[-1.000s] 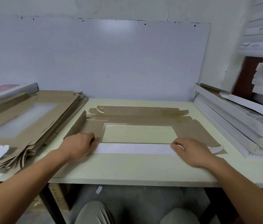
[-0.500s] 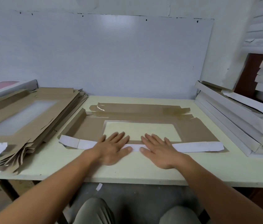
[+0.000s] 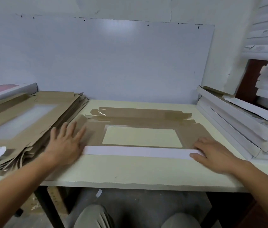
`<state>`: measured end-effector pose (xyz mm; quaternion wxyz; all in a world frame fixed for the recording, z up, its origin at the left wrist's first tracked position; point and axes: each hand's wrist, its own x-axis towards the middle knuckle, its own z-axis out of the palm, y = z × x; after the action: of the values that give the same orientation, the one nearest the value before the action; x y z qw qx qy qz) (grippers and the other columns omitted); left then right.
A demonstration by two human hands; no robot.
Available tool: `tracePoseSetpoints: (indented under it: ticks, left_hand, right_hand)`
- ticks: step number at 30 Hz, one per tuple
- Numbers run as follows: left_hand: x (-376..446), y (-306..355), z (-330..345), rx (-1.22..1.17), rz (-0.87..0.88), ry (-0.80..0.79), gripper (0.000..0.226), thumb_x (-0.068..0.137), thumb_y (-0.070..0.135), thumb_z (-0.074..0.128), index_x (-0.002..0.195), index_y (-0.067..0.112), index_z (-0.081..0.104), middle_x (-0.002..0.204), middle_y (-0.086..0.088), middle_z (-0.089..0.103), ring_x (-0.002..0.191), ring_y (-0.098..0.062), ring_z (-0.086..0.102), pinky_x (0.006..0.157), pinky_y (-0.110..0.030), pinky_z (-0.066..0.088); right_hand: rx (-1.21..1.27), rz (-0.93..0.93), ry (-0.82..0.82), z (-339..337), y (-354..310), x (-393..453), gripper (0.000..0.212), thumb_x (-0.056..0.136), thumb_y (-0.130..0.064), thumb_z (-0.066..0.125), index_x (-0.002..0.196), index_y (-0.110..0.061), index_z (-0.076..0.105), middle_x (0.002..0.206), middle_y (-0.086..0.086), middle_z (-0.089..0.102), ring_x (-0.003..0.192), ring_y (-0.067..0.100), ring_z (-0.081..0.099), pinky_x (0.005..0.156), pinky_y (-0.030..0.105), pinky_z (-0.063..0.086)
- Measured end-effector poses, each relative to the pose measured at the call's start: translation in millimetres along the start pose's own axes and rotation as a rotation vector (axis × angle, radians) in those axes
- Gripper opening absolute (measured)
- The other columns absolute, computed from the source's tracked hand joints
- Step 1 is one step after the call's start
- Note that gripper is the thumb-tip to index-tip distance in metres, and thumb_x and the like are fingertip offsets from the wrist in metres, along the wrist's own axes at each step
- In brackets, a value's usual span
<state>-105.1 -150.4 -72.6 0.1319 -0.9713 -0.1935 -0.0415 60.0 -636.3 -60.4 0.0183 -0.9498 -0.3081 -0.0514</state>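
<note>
While the blank [image 3: 95, 134] lies flat in the middle of the frame on the table [image 3: 130, 170], I press on it with both hands. It is brown card with a cut window [image 3: 142, 137] through which the pale tabletop shows, and its long white flap [image 3: 136, 152] is folded over along the edge nearest me, running from left to right just below the window. My left hand [image 3: 65, 142] rests palm down at the left end of the flap, its fingers [image 3: 73, 129] straight and spread apart on the brown card; this hand is a little blurred, so I cannot tell how much of the flap it covers. My right hand [image 3: 212, 153] lies flat on the right end of the flap, fingers [image 3: 200, 143] straight and close together, the thumb stretched along the flap's near edge. Neither hand grips anything. At the upper edge of the blank, glossy narrow flaps lie flat on the table. At the left of the frame a stack [image 3: 23, 116] of the same brown blanks sits just beside my left hand. At the right, white boxes [image 3: 233, 127] lean in a pile near the blank's right end. A pale panel [image 3: 113, 63] fills the wall behind, and my knees [image 3: 95, 216] show at the bottom.
</note>
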Motion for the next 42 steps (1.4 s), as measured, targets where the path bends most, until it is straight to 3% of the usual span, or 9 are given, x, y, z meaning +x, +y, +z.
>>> tracePoseSetpoints:
  ticks: [3, 10, 16, 21, 24, 29, 33, 37, 42]
  left_hand:
    - [-26.8, 51.9, -32.2, -0.115, 0.134, 0.188, 0.074, 0.094, 0.032, 0.045, 0.157, 0.028, 0.005, 0.16, -0.012, 0.012, 0.14, -0.034, 0.023, 0.108, -0.045, 0.033]
    - [-119.4, 174.0, -73.8, -0.476, 0.831, 0.378, 0.059, 0.084, 0.05, 0.056, 0.136, 0.027, 0.043, 0.126, -0.003, 0.054, 0.106, -0.025, 0.058, 0.072, -0.031, 0.052]
    - [-137.0, 194.0, -44.3, -0.118, 0.672, 0.372, 0.039, 0.077, 0.029, 0.051, 0.11, 0.026, 0.072, 0.109, -0.004, 0.071, 0.09, -0.025, 0.068, 0.055, -0.038, 0.05]
    - [-113.0, 128.3, -36.1, -0.384, 0.694, 0.343, 0.028, 0.083, 0.026, 0.054, 0.106, 0.031, 0.069, 0.113, 0.013, 0.067, 0.1, -0.014, 0.062, 0.065, -0.033, 0.053]
    - [-88.6, 77.2, -32.6, -0.635, 0.746, 0.303, 0.025, 0.084, 0.007, 0.058, 0.099, 0.022, 0.071, 0.117, -0.001, 0.066, 0.108, -0.018, 0.054, 0.087, -0.035, 0.05]
    - [-50.3, 0.1, -26.9, -0.831, 0.579, 0.117, 0.03, 0.077, 0.0, 0.061, 0.064, 0.024, 0.072, 0.125, 0.009, 0.056, 0.117, -0.014, 0.052, 0.094, -0.024, 0.043]
    - [-20.2, -23.4, -24.6, -0.839, 0.469, -0.028, 0.05, 0.067, -0.024, 0.059, 0.057, 0.023, 0.072, 0.132, 0.008, 0.05, 0.125, -0.003, 0.048, 0.096, -0.016, 0.038]
    - [13.3, -44.0, -26.7, -0.54, 0.258, 0.08, 0.043, 0.079, -0.012, 0.063, 0.116, 0.007, 0.072, 0.148, 0.004, 0.046, 0.137, -0.013, 0.039, 0.11, -0.025, 0.032]
    - [15.1, -24.2, -77.7, -0.432, -0.012, 0.4, 0.066, 0.074, -0.014, 0.06, 0.138, 0.003, 0.051, 0.151, -0.027, 0.031, 0.134, -0.048, 0.031, 0.111, -0.054, 0.031]
  right_hand:
    - [0.145, -0.053, -0.168, -10.0, -33.2, 9.8, 0.044, 0.095, -0.056, 0.05, 0.068, -0.022, 0.041, 0.064, -0.01, 0.042, 0.059, 0.009, 0.037, 0.058, 0.03, 0.032]
    - [0.48, 0.139, -0.362, -14.1, -153.4, 41.3, 0.038, 0.101, -0.036, 0.05, 0.071, -0.014, 0.052, 0.069, 0.001, 0.051, 0.061, 0.016, 0.045, 0.051, 0.027, 0.033]
    - [1.442, 0.339, -0.558, -8.1, -203.0, 55.1, 0.026, 0.099, -0.017, 0.055, 0.11, 0.005, 0.064, 0.078, 0.013, 0.075, 0.074, 0.026, 0.074, 0.066, 0.034, 0.06]
    - [1.062, 0.204, -0.234, -3.8, -138.2, 64.4, 0.021, 0.099, -0.002, 0.046, 0.104, -0.005, 0.066, 0.09, 0.016, 0.07, 0.067, 0.023, 0.068, 0.061, 0.031, 0.056]
    - [0.428, 0.06, 0.065, -14.9, -69.9, 65.9, 0.045, 0.082, 0.014, 0.047, 0.113, -0.008, 0.071, 0.114, 0.01, 0.07, 0.103, 0.025, 0.067, 0.085, 0.024, 0.046]
    - [-0.17, -0.044, -0.171, -23.1, -3.5, 56.8, 0.098, 0.072, 0.014, 0.041, 0.154, -0.036, 0.027, 0.166, -0.012, 0.005, 0.152, 0.022, 0.007, 0.111, 0.038, 0.028]
    - [-0.145, -0.194, -0.148, -12.5, -29.9, 61.3, 0.073, 0.09, -0.011, 0.05, 0.153, -0.039, 0.029, 0.167, -0.013, 0.003, 0.153, 0.017, -0.001, 0.121, 0.042, 0.015]
    - [0.002, -0.249, -0.15, -20.8, -66.9, 66.9, 0.008, 0.095, -0.034, 0.056, 0.099, -0.029, 0.062, 0.108, -0.009, 0.064, 0.107, 0.018, 0.057, 0.091, 0.031, 0.043]
    - [0.106, -0.236, -0.257, -26.9, -102.3, 71.4, 0.048, 0.085, -0.066, 0.059, 0.069, -0.022, 0.044, 0.066, -0.006, 0.048, 0.06, 0.015, 0.046, 0.055, 0.033, 0.032]
